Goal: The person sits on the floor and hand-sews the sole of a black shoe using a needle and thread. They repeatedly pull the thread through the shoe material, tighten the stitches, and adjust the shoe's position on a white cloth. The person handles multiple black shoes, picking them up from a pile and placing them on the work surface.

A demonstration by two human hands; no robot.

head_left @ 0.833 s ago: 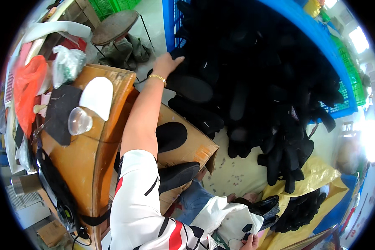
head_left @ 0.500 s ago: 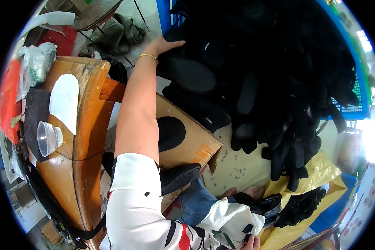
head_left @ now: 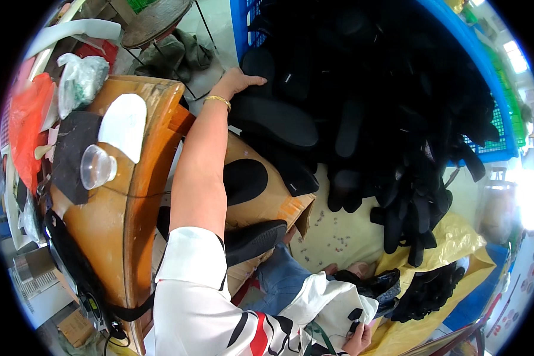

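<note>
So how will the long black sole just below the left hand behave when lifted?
The long black sole probably keeps its shape, given its smooth, uncreased outline. Its matte surface suggests decent grip. It may disturb black pieces beside it.

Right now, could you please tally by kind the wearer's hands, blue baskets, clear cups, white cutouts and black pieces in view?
Hands, left hand and right hand: 2
Blue basket: 1
Clear cup: 1
White cutout: 1
Total: 5, leaving out the piled black pieces, which overlap too much to count.
</note>
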